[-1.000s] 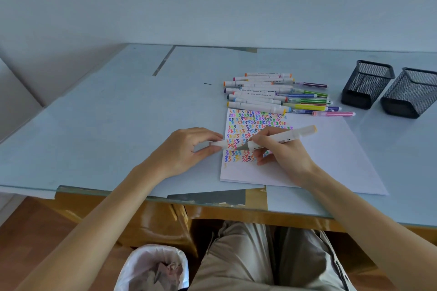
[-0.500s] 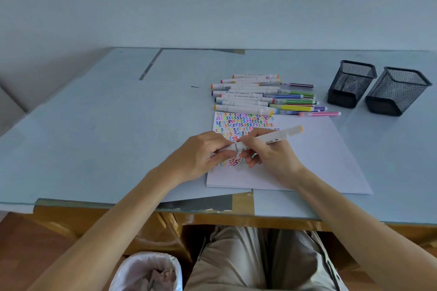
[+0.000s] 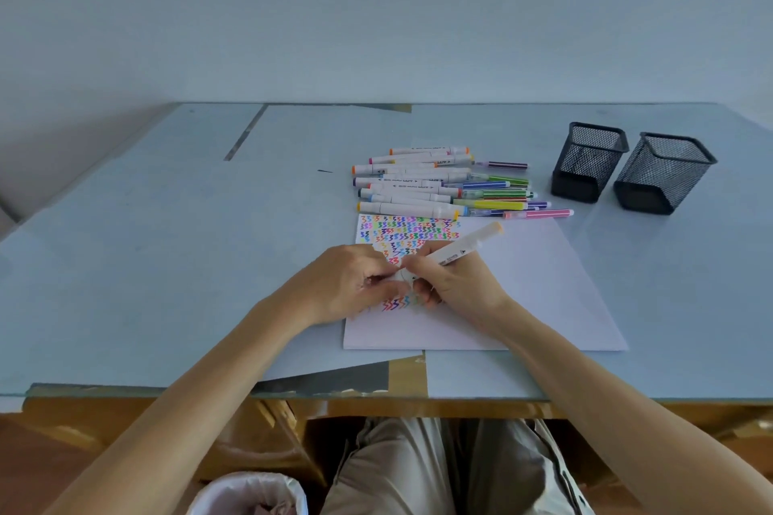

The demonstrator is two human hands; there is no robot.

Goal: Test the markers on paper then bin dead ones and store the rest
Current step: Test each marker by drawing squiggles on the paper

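Capping marker over paper
R hand (image 3: 456,284) gripping white marker (image 3: 454,253), butt toward 2 o'clock; L hand (image 3: 355,284) pinching its cap end, above paper (image 3: 543,284) w/ squiggles.

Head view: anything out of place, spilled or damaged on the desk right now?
Nothing spilled or broken. The one oddity is the desk's pale covering: seams gape at the near edge by the paper and at the far edge. Both hands, left and right, hold the white marker; both mesh holders stand upright.
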